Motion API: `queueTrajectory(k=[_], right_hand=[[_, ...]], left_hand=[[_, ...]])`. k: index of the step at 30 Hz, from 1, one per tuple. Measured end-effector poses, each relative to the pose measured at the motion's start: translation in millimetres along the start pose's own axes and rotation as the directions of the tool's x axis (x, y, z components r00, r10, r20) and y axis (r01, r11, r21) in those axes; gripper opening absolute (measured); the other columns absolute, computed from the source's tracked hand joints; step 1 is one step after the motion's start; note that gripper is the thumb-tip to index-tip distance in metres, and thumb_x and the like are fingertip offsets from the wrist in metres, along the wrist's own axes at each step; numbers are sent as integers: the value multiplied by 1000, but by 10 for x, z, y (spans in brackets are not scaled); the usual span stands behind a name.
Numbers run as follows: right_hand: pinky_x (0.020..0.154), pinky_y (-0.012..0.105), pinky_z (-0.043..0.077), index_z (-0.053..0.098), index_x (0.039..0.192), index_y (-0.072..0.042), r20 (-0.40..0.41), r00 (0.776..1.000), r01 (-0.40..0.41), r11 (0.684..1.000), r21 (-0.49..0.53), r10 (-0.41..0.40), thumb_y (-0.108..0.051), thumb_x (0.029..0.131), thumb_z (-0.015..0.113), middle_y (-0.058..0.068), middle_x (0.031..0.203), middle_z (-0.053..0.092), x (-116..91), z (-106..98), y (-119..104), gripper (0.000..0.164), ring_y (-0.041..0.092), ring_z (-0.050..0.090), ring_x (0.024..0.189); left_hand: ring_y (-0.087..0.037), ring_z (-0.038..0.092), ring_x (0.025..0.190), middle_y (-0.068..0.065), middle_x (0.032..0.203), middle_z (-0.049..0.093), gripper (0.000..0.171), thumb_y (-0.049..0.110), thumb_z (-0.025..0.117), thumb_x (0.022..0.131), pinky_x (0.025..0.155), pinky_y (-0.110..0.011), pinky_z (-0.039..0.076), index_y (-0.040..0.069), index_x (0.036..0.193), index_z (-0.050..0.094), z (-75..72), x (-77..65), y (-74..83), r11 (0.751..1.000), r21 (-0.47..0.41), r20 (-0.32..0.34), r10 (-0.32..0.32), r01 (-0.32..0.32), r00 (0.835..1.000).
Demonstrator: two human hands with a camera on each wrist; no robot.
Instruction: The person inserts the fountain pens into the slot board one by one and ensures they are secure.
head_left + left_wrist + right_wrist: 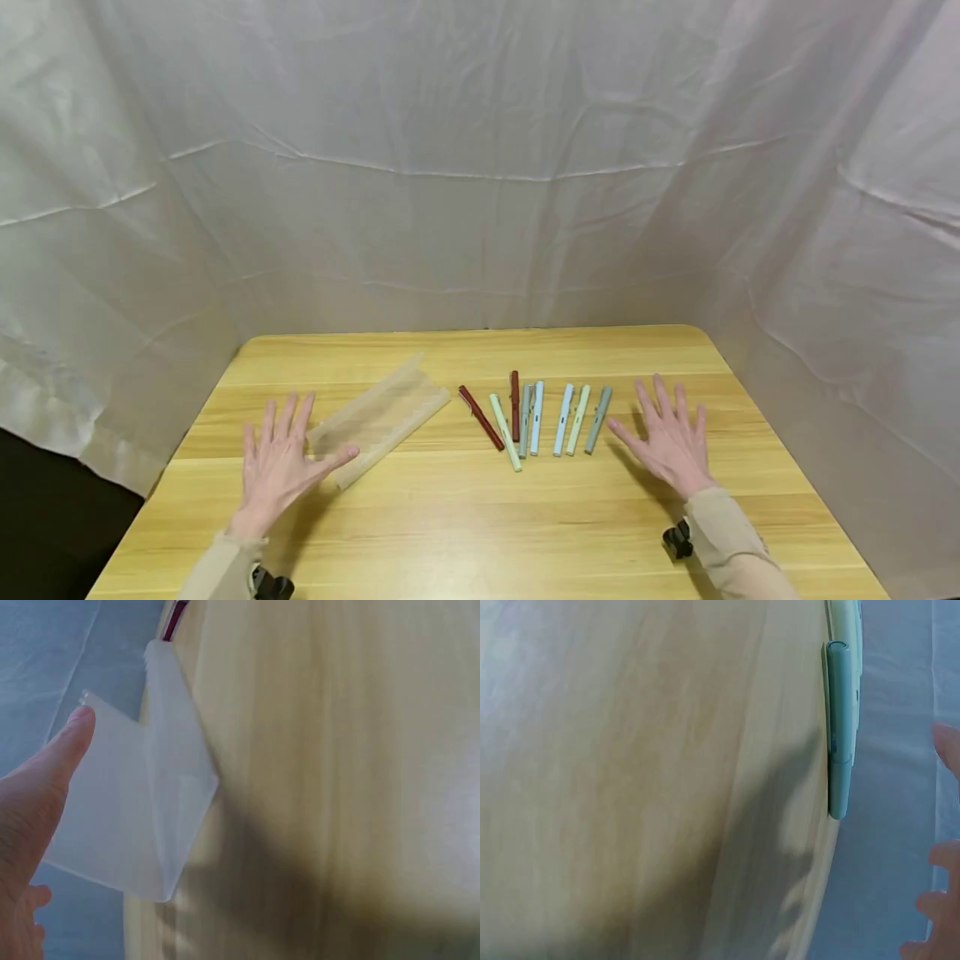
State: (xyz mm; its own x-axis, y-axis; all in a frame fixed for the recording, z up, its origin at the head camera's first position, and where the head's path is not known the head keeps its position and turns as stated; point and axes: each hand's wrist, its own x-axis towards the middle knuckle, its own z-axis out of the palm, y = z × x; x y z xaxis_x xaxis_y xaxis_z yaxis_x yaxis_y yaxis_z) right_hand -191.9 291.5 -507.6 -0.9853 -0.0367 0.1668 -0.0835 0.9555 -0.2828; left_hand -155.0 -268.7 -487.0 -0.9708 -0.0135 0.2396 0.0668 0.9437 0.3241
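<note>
My left hand (277, 467), fingers spread, hovers over the table's left side and holds nothing. Beside its thumb lies a translucent folded plastic sheet (382, 417) with raised edges, seen closer as a frosted sheet (112, 802) in the left wrist view. My right hand (672, 442) is also spread and holds nothing, just right of a grey-green pen (598, 420). Left of that pen lie a pale green pen (578, 420) and a light blue pen (563, 420). A second cluster holds dark red pens (515, 407), another pale green pen (506, 432), and grey-green and blue ones.
The wooden table (465, 533) has rounded far corners. White cloth curtains (480, 208) hang behind it and at both sides. Small black wrist cameras (678, 540) sit at both sleeves. The hands cast shadows on the tabletop.
</note>
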Motion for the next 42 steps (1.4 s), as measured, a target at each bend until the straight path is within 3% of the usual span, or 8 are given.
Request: queueTrajectory(k=[5, 9, 11, 17, 21, 28, 34, 42], right_hand=[[118, 78, -7, 11, 162, -14, 25, 1000, 3, 999, 43, -5, -65, 96, 47, 16, 170, -3, 12, -22, -29, 91, 53, -4, 153], [118, 79, -4, 10, 162, -14, 56, 998, 3, 997, 80, -7, -64, 97, 47, 18, 169, -3, 12, -14, -44, 91, 53, -3, 153], [118, 79, -3, 9, 163, -15, 67, 998, 1, 996, 91, -7, -65, 97, 47, 19, 169, -2, 13, -4, -46, 91, 53, -2, 153], [118, 78, -2, 7, 163, -16, 96, 995, -7, 993, 117, -4, -64, 97, 47, 19, 169, -3, 7, -6, -41, 90, 52, -2, 153], [118, 79, -2, 11, 162, -12, 101, 995, -3, 992, 124, -9, -63, 97, 47, 21, 169, -2, 2, -3, -44, 90, 54, 1, 153], [118, 79, 0, 13, 162, -11, 100, 995, 2, 991, 130, -16, -62, 97, 49, 21, 169, 0, 12, 31, -68, 90, 53, 2, 153], [118, 79, 2, 15, 162, -12, 84, 996, 8, 990, 140, -20, -61, 97, 50, 23, 169, 3, 23, 29, -86, 89, 54, 6, 152], [118, 79, 4, 19, 160, -6, 82, 996, 17, 986, 168, -31, -58, 97, 52, 26, 167, 6, 36, 49, -90, 88, 54, 8, 151]], left_hand=[[-57, 22, 145, -32, 159, 28, 121, 67, 75, 74, 116, -80, 14, 5, 160, 17, 31, -17, 30, 994, -104, 39, -29, 33, 999], [-55, 30, 141, -35, 156, 31, 122, 56, 83, 72, 116, -76, 23, 0, 158, 16, 91, -18, 23, 961, -261, 59, -77, 90, 995], [-54, 33, 140, -33, 155, 32, 121, 48, 88, 71, 114, -75, 27, -1, 156, 17, 137, -21, 11, 927, -356, 68, -97, 115, 993], [-49, 30, 141, -29, 151, 34, 116, 24, 94, 67, 116, -73, 26, -1, 152, 18, 308, -15, 5, 788, -599, 102, -102, 143, 990], [-43, 36, 135, -26, 145, 39, 110, 16, 95, 65, 115, -63, 29, -1, 147, 23, 406, -11, 8, 742, -658, 84, -96, 128, 992], [-43, 39, 130, -27, 143, 38, 102, 11, 93, 67, 111, -57, 33, -2, 142, 25, 428, -26, -38, 756, -640, 96, -97, 135, 991], [-45, 41, 129, -29, 143, 36, 98, 14, 92, 69, 111, -66, 34, -2, 141, 26, 400, 9, -117, 772, -621, 153, -51, 136, 987], [-50, 34, 137, -29, 146, 35, 96, 17, 91, 70, 112, -80, 21, -1, 141, 29, 340, 7, -194, 768, -633, 206, 48, 96, 977]])
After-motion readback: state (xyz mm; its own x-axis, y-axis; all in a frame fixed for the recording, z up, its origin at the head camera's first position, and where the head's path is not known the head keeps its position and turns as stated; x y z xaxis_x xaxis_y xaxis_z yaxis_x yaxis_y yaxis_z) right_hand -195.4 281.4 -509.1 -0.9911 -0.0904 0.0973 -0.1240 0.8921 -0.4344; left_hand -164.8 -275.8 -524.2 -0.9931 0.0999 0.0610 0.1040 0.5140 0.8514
